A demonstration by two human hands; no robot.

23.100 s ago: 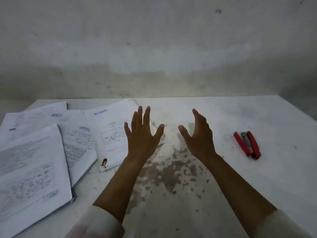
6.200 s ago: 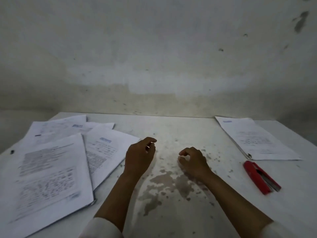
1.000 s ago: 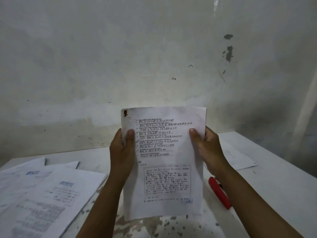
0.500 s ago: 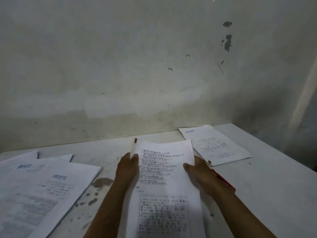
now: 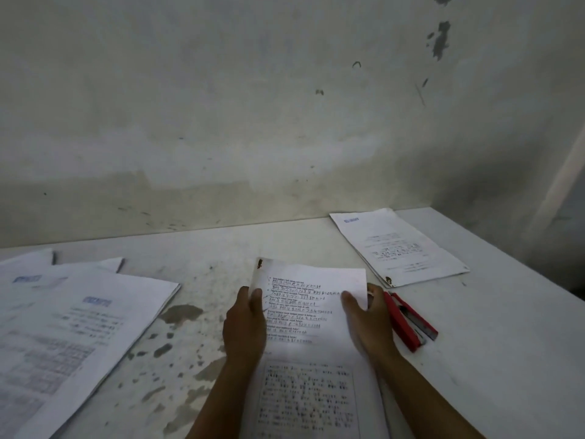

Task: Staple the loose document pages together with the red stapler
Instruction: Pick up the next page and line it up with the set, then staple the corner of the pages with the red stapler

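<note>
A set of printed document pages [image 5: 308,337] lies low over the middle of the white table, with a rust mark at its top left corner. My left hand [image 5: 245,324] grips its left edge, thumb on top. My right hand [image 5: 367,321] grips its right edge the same way. The red stapler [image 5: 408,321] lies on the table just right of my right hand, apart from the pages, with its metal inside showing.
Another document [image 5: 399,247] lies at the back right, beyond the stapler. Several overlapping documents [image 5: 72,327] cover the left of the stained white table [image 5: 506,343]. A scuffed wall rises behind the table's far edge.
The pages, held upright in both hands a second ago, have come down and now lie almost flat over the table. Both hands keep their grip on the edges.
</note>
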